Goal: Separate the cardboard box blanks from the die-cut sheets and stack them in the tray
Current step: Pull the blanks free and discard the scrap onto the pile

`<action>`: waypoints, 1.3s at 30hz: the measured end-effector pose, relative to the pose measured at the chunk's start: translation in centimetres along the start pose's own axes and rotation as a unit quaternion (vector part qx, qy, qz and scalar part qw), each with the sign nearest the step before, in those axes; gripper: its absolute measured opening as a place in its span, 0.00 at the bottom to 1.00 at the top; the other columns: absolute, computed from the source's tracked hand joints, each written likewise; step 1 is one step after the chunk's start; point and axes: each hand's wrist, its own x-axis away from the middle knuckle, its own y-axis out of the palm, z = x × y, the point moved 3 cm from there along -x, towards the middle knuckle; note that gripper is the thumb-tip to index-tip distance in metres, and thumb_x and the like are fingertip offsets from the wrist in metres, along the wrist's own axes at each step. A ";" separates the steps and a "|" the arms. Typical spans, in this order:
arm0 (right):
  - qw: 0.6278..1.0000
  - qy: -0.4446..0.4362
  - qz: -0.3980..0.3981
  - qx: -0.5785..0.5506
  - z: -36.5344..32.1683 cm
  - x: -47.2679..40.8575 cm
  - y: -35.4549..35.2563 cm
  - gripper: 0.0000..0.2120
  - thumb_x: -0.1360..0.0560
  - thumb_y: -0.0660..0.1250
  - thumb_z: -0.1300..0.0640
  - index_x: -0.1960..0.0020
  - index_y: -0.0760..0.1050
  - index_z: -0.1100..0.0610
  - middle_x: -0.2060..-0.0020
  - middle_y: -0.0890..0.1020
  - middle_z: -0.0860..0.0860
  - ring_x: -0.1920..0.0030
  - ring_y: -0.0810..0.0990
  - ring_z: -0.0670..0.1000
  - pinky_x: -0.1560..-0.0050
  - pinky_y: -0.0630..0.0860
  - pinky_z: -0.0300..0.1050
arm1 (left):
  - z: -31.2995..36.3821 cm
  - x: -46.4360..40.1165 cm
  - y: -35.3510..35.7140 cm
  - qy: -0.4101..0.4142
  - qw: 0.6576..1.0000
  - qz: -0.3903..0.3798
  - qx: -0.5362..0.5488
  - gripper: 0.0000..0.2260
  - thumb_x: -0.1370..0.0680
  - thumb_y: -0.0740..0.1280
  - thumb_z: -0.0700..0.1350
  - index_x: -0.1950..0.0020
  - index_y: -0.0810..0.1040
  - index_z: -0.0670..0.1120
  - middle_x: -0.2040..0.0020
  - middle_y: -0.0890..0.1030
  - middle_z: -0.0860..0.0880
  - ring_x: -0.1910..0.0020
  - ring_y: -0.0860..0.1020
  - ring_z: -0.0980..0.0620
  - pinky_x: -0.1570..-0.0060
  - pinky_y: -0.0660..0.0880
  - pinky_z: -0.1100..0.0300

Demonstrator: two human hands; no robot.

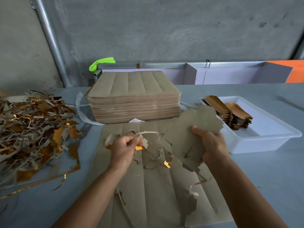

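Note:
A grey-brown die-cut sheet (153, 191) lies flat on the table in front of me, torn open in its middle. My right hand (212, 143) grips a bundle of box blanks (197, 124) lifted off the sheet's right side, their upper ends fanned toward the tray. My left hand (123, 148) pinches thin waste strips (144, 134) with gold undersides above the sheet's left part. A white plastic tray (269, 137) at the right holds two stacks of gold-faced blanks (230, 112). A tall pile of uncut sheets (134, 102) stands behind.
A big heap of gold and grey offcut scrap (32, 129) covers the table's left side. A metal rail (164, 65) with a green item (102, 62) runs along the back, an orange panel (294, 71) sits far right, and a concrete wall stands behind.

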 end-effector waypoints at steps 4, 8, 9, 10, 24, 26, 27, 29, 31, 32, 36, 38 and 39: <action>1.000 -0.006 0.000 -0.016 0.5 -0.2 0.4 0.11 0.31 0.75 0.60 0.55 0.74 0.53 0.60 0.81 0.49 0.61 0.80 0.50 0.65 0.77 0.48 | 1.0 1.2 1.0 -0.007 0.997 -0.073 0.020 0.14 0.25 0.69 0.51 0.61 0.80 0.40 0.68 0.81 0.54 0.75 0.72 0.66 0.73 0.66 0.72; 0.999 0.001 -0.042 0.004 1.6 0.8 1.7 0.12 0.32 0.75 0.58 0.55 0.73 0.52 0.60 0.82 0.49 0.60 0.80 0.50 0.70 0.74 0.45 | 1.2 2.0 3.3 -0.088 0.986 -0.134 0.053 0.11 0.26 0.71 0.45 0.53 0.79 0.36 0.68 0.76 0.48 0.78 0.65 0.57 0.77 0.62 0.66; 0.999 0.001 -0.041 0.009 1.7 0.8 1.8 0.13 0.32 0.76 0.57 0.53 0.73 0.52 0.58 0.82 0.50 0.59 0.81 0.51 0.69 0.75 0.46 | 1.1 2.0 3.3 -0.095 0.985 -0.128 0.061 0.09 0.25 0.71 0.42 0.54 0.78 0.36 0.68 0.75 0.46 0.79 0.65 0.57 0.77 0.62 0.66; 1.000 -0.004 -0.027 0.009 1.6 0.8 1.7 0.13 0.32 0.76 0.57 0.51 0.74 0.52 0.56 0.82 0.51 0.57 0.81 0.52 0.66 0.76 0.48 | 1.1 1.8 3.2 -0.093 0.986 -0.125 0.059 0.06 0.25 0.70 0.39 0.57 0.78 0.37 0.70 0.76 0.46 0.80 0.66 0.58 0.78 0.62 0.67; 0.983 -0.060 0.165 -0.047 -1.1 -1.1 -4.1 0.15 0.29 0.73 0.55 0.48 0.68 0.51 0.61 0.74 0.45 0.57 0.75 0.53 0.71 0.71 0.47 | -0.7 -1.1 -5.3 0.100 0.889 0.112 -0.432 0.05 0.21 0.60 0.37 0.49 0.73 0.43 0.59 0.74 0.45 0.57 0.76 0.42 0.64 0.67 0.53; 0.985 -0.048 0.159 -0.038 -0.6 -1.1 -3.9 0.16 0.29 0.73 0.54 0.46 0.69 0.52 0.59 0.75 0.47 0.56 0.76 0.53 0.68 0.74 0.50 | -1.1 -0.8 -4.1 0.111 0.899 0.030 -0.423 0.09 0.21 0.60 0.38 0.44 0.76 0.47 0.52 0.72 0.47 0.53 0.76 0.44 0.60 0.71 0.54; 0.986 -0.042 0.158 -0.036 -0.3 -1.1 -3.7 0.17 0.29 0.73 0.54 0.45 0.69 0.52 0.57 0.76 0.47 0.56 0.76 0.52 0.68 0.74 0.50 | -1.5 -0.5 -3.3 0.112 0.903 -0.026 -0.413 0.08 0.21 0.62 0.42 0.45 0.78 0.47 0.50 0.71 0.49 0.50 0.76 0.45 0.57 0.71 0.57; 0.987 -0.034 0.156 -0.029 0.2 -1.0 -3.3 0.17 0.29 0.73 0.55 0.46 0.69 0.53 0.55 0.76 0.48 0.54 0.75 0.52 0.64 0.75 0.51 | -2.2 0.5 -1.3 0.087 0.896 -0.143 -0.412 0.14 0.25 0.65 0.58 0.50 0.79 0.49 0.42 0.69 0.50 0.40 0.72 0.48 0.48 0.69 0.59; 0.988 -0.035 0.149 -0.020 0.5 -0.9 -3.2 0.15 0.29 0.73 0.55 0.50 0.69 0.52 0.57 0.76 0.48 0.55 0.74 0.52 0.61 0.76 0.52 | -3.1 0.9 0.0 0.080 0.853 -0.199 -0.475 0.25 0.34 0.68 0.69 0.47 0.78 0.51 0.30 0.63 0.48 0.30 0.61 0.46 0.35 0.63 0.53; 0.989 -0.036 0.142 -0.016 0.7 -0.9 -3.1 0.14 0.28 0.73 0.55 0.51 0.68 0.52 0.60 0.75 0.47 0.58 0.74 0.51 0.65 0.74 0.50 | -3.4 0.7 0.4 0.076 0.837 -0.207 -0.500 0.31 0.37 0.70 0.69 0.40 0.75 0.53 0.25 0.56 0.47 0.27 0.53 0.43 0.30 0.59 0.48; 0.994 -0.045 0.099 -0.001 0.9 -0.4 -2.9 0.12 0.27 0.72 0.55 0.52 0.69 0.51 0.61 0.74 0.45 0.62 0.73 0.46 0.69 0.69 0.45 | -4.1 -1.6 -0.8 -0.033 0.845 -0.193 -0.498 0.50 0.35 0.73 0.64 0.23 0.46 0.57 0.24 0.35 0.43 0.25 0.38 0.37 0.27 0.48 0.42; 0.995 -0.049 0.088 0.013 1.2 -0.2 -2.6 0.12 0.27 0.71 0.55 0.49 0.69 0.51 0.59 0.75 0.45 0.59 0.75 0.48 0.68 0.70 0.45 | -4.0 -2.8 -1.4 -0.053 0.844 -0.205 -0.494 0.50 0.34 0.74 0.62 0.23 0.44 0.57 0.23 0.38 0.42 0.24 0.43 0.39 0.28 0.52 0.43; 0.995 -0.047 0.084 0.020 1.3 -0.1 -2.5 0.12 0.27 0.72 0.55 0.48 0.70 0.52 0.58 0.76 0.46 0.57 0.76 0.50 0.69 0.71 0.45 | -3.9 -3.2 -1.5 -0.046 0.842 -0.212 -0.494 0.47 0.33 0.74 0.60 0.23 0.48 0.56 0.23 0.46 0.42 0.24 0.51 0.40 0.28 0.57 0.44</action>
